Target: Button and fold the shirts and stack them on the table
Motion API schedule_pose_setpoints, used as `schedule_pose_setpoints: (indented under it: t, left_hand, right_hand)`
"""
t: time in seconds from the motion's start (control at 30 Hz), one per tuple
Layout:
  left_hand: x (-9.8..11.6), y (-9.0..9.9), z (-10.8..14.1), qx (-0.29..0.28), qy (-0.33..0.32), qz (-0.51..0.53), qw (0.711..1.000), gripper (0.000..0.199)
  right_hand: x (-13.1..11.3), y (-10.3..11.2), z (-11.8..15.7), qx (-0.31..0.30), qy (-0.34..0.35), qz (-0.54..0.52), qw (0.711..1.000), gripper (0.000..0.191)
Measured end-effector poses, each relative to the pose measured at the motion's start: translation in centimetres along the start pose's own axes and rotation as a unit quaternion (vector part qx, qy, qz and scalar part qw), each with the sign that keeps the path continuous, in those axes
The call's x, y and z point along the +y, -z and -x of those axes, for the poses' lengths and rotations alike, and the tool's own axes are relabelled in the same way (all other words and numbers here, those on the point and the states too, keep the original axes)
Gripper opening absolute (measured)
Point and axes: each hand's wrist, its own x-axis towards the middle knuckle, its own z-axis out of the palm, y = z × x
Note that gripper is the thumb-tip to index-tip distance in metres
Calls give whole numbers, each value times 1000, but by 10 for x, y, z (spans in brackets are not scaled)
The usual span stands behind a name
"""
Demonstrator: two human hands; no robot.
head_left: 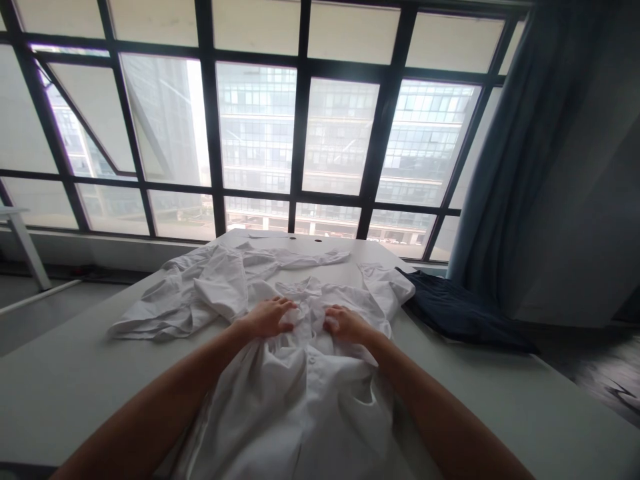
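Observation:
A white buttoned shirt [305, 400] lies in front of me, its collar end away from me and its lower part toward the bottom edge of the view. My left hand [273, 317] rests on the left side of its upper front, fingers bent and pressed into the cloth. On the right side, my right hand [345, 323] has its fingers curled on the fabric near the button line. Whether the fingertips pinch cloth is hard to see. Another crumpled white garment [185, 293] is spread to the left, behind my left hand.
The white table [65, 373] reaches toward a wide window with dark frames [219, 147]. Dark folded cloth [460, 310] lies at the table's right edge. A blue-grey curtain [505, 173] hangs at the right, and a white table leg [30, 250] stands at far left.

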Motion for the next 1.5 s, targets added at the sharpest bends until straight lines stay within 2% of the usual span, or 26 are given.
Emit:
schedule_pose_setpoints:
  t: [0.03,0.1,0.13,0.2,0.27,0.33,0.4,0.43,0.53,0.63,0.8,0.93,1.0,1.07,1.17,1.23,1.4,1.5]
  left_hand:
    - [-2,1,0,-21,-4,-23,1000,37]
    - [-2,5,1,-72,4,-51,996,24]
    - [-1,7,1,-91,12,-52,994,18]
    - [3,11,0,-126,40,-21,991,30]
    - [7,12,-2,-132,84,7,988,40]
    - [10,12,-4,-74,144,-34,986,43]
    - [10,12,-5,-10,209,-126,970,46]
    - [10,12,-6,-1,234,-165,958,48]
    - [8,10,-7,-46,261,-203,942,48]
    - [6,0,-8,-47,258,-181,948,39]
    - [0,-16,-10,51,209,-116,970,19]
    - [5,-14,-11,149,71,-36,986,8]
    - [9,-10,-11,183,-4,18,983,13]
    - [13,-8,-11,211,-48,78,973,14]
    - [15,-8,-12,249,-50,151,955,6]
    - [15,-8,-12,267,-35,175,947,9]
    - [21,-3,-11,298,-48,166,939,22]
    - [29,-1,-11,303,-72,178,934,32]
  right_hand:
    - [-1,5,0,-22,-4,10,1000,23]
    - [-5,21,1,-84,-18,31,996,12]
    - [-7,29,2,-123,-31,38,991,13]
    - [-12,44,5,-193,-60,48,978,35]
    - [-17,53,8,-218,-92,54,970,55]
    - [-21,51,9,-198,-124,64,970,66]
    - [-23,41,8,-150,-152,71,974,71]
    - [-24,34,6,-117,-163,77,977,71]
    - [-25,11,-3,-7,-179,85,980,52]
    - [-23,-6,-12,35,-195,48,979,38]
    - [-11,-14,-20,15,-242,-49,969,40]
    - [0,-14,-20,-9,-245,-165,955,39]
    - [3,-15,-20,15,-239,-237,941,32]
    - [4,-16,-21,52,-236,-301,922,35]
    - [4,-15,-23,95,-232,-372,894,47]
    - [6,-12,-24,104,-226,-401,882,46]
    - [14,-4,-27,105,-203,-413,882,26]
    - [19,-6,-27,105,-205,-418,879,27]
